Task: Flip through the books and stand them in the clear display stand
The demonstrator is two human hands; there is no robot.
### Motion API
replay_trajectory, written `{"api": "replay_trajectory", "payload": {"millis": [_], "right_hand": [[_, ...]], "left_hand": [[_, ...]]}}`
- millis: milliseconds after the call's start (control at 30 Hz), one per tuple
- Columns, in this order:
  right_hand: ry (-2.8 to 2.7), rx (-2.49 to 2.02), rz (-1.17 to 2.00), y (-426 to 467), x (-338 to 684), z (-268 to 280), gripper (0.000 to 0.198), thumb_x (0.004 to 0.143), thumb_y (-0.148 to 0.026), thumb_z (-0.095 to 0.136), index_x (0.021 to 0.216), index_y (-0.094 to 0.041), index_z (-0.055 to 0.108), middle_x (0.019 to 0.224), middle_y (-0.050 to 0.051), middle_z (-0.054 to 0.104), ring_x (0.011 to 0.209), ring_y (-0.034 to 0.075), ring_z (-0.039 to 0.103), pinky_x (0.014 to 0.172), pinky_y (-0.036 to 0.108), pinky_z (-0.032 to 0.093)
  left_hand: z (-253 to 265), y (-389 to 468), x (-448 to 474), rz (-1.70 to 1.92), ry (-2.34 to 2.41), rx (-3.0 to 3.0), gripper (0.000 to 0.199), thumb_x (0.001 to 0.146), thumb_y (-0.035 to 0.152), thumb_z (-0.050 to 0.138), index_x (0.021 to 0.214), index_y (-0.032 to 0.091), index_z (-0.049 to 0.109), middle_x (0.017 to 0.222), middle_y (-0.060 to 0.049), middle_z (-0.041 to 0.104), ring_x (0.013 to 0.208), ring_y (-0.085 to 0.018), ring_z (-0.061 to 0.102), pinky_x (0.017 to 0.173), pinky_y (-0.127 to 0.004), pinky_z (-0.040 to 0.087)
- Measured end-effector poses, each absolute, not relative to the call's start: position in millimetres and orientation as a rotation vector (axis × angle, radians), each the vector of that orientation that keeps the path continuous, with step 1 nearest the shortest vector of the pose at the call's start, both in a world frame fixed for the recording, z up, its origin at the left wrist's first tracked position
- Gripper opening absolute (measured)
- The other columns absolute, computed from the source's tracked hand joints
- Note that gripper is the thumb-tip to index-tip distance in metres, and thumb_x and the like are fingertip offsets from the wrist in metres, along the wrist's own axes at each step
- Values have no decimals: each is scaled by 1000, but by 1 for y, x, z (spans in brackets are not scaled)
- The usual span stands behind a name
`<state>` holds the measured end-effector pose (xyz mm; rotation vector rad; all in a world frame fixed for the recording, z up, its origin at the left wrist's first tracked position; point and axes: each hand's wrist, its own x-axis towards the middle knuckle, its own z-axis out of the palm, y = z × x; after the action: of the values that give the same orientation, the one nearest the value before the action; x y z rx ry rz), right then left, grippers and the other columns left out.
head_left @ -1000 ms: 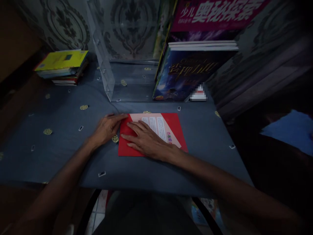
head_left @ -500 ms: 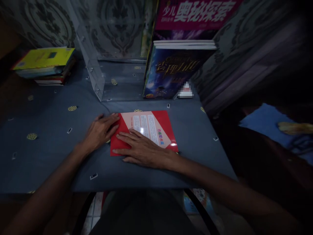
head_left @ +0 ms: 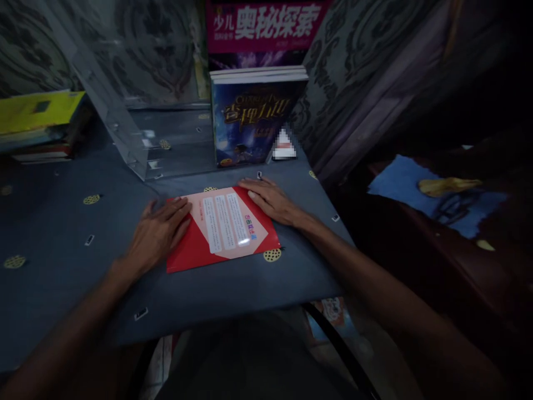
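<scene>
A thin red-and-pink book (head_left: 225, 222) with white text panels lies closed and flat on the cloth-covered table (head_left: 200, 294), turned sideways to me. My left hand (head_left: 158, 230) rests over its left edge, fingers stretched out across the red corner. At the book's upper right edge lies my right hand (head_left: 270, 200), its fingers extended and touching the cover. Neither hand grips the book. Behind it, several books, a dark blue one (head_left: 252, 122) in front, stand upright in a clear acrylic rack (head_left: 120, 133).
A stack of books topped by a yellow one (head_left: 41, 114) sits at the back left. Behind the blue book rises a magenta-topped book (head_left: 266, 28). Patterned curtains hang behind the table. Off its right side, a blue cloth (head_left: 395, 180) lies on a dark surface.
My right hand has slid from the book's lower left to its upper right edge. My left hand now lies on the left edge. The whole view has shifted rightward.
</scene>
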<state>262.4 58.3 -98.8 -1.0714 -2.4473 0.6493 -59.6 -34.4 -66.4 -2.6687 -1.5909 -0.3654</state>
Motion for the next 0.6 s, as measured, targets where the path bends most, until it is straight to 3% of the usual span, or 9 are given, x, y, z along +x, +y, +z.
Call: {"api": "replay_trajectory", "payload": {"millis": [100, 400, 600], "right_hand": [[-2444, -1031, 687, 57, 263, -98, 50, 108, -40, 26, 155, -30, 41, 158, 3, 48, 149, 22, 40, 125, 59, 22], [-2404, -951, 739, 59, 268, -103, 52, 109, -38, 23, 157, -26, 37, 160, 6, 46, 149, 21, 40, 126, 55, 21], [-2440, -967, 702, 57, 267, -100, 53, 107, -34, 30, 156, -17, 38, 160, 11, 45, 151, 22, 37, 127, 52, 19]], "left_hand": [[-68, -20, -33, -332, -1421, -2781, 43, 106, 33, 36, 137, 17, 61, 144, -15, 61, 134, -30, 58, 119, -59, 30], [-73, -1, 63, -311, -932, -3106, 44, 108, 29, 34, 143, 15, 56, 145, -16, 60, 136, -27, 54, 118, -55, 32], [-77, -22, 63, -320, -700, -3251, 43, 109, 34, 34, 147, 24, 53, 151, -12, 55, 144, -25, 46, 124, -59, 19]]}}
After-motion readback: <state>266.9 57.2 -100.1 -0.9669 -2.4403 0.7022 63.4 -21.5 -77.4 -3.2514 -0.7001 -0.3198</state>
